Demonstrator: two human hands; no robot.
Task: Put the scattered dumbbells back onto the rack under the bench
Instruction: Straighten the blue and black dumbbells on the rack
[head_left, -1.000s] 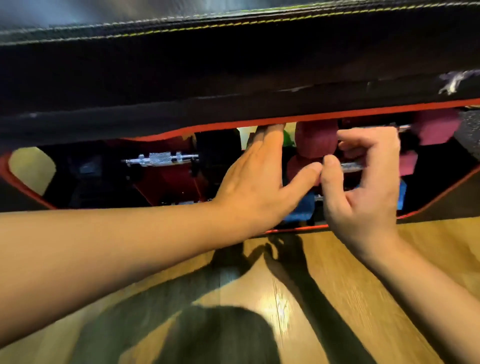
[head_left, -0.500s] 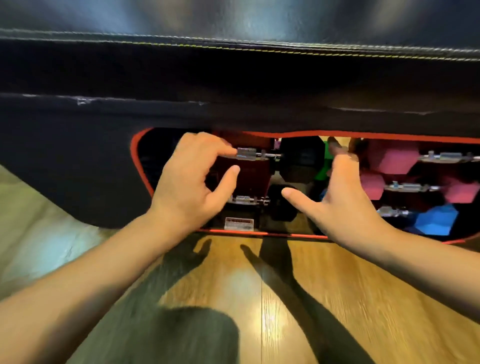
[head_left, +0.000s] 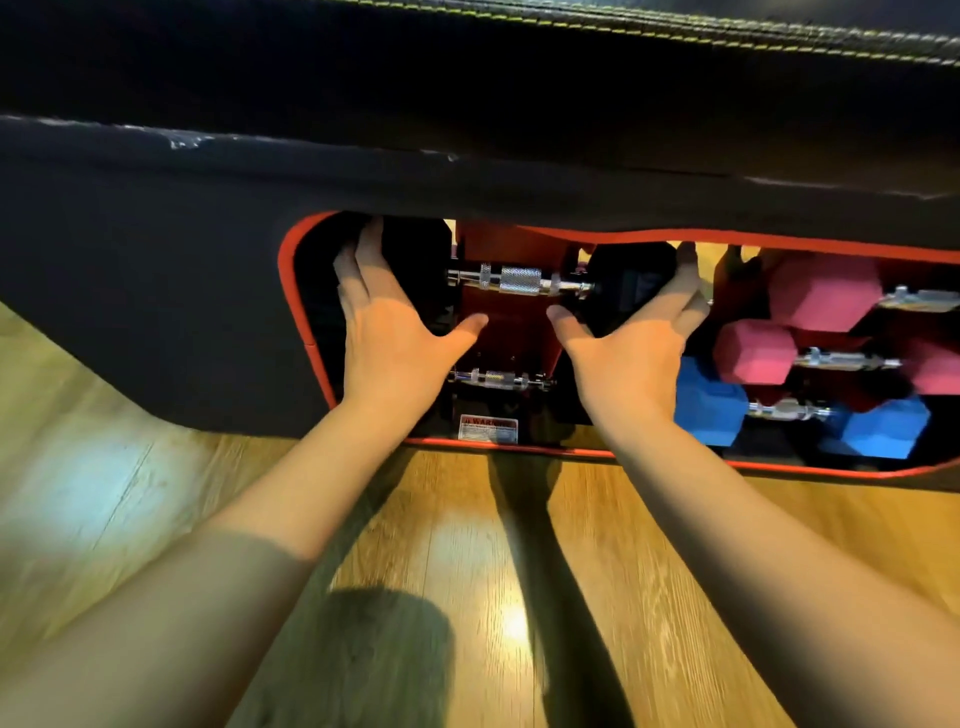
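A black dumbbell with a chrome knurled handle (head_left: 519, 280) lies on the top level of the red rack (head_left: 511, 332) under the black bench (head_left: 467, 104). My left hand (head_left: 384, 332) lies flat over its left head, fingers spread and thumb out. My right hand (head_left: 634, 353) lies the same way over its right head (head_left: 631, 280). Neither hand closes around the handle. A second black dumbbell (head_left: 496, 379) sits one level lower, its heads hidden behind my wrists.
Two pink dumbbells (head_left: 821, 291) (head_left: 753, 353) and a blue dumbbell (head_left: 883, 428) fill the rack's right side. The red-trimmed black side panel (head_left: 156, 312) frames the opening. A warning label (head_left: 488, 428) sits at the rack's base. Wooden floor (head_left: 493, 571) lies below.
The view shifted from the pink and blue dumbbells to the black ones. Both hands spread apart and now rest flat on the two heads of the upper black dumbbell.
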